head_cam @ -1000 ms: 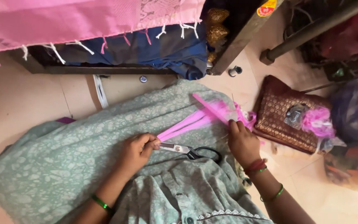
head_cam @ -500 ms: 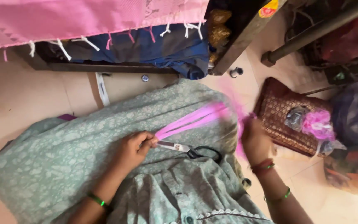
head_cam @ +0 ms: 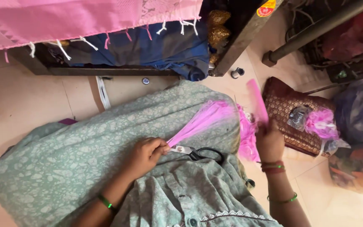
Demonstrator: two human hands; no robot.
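Pinching the narrow end of a bundle of pink threads point(head_cam: 202, 122) between thumb and fingertips, the left hand point(head_cam: 145, 153) rests closed on green patterned cloth point(head_cam: 85, 155) spread over the person's lap and the floor point(head_cam: 17, 109). The threads fan out from that grip up and to the right, their loose ends blurred. The right hand point(head_cam: 269, 141) is closed around the base of a pink comb point(head_cam: 258, 101), which stands up from the fist near the far end of the fan; whether its teeth touch the threads cannot be told. Just beside the left hand's fingertips, black-handled scissors point(head_cam: 196, 152) lie on the cloth, blades pointing toward the left hand, between the two hands. A fluffy mass of pink fibre point(head_cam: 246, 134) hangs just left of the right hand. Green bangles circle both wrists, with red ones added on the right. To the right, on the floor, a maroon and gold patterned pouch point(head_cam: 290, 113) carries clear bags of pink fluff point(head_cam: 320, 124). Near the comb's tip, a small thread spool point(head_cam: 237, 72) stands on the floor beside a dark wooden frame point(head_cam: 240, 42). A pink fringed cloth point(head_cam: 85, 21) hangs across the top, with folded blue fabric point(head_cam: 164, 46) beneath it.
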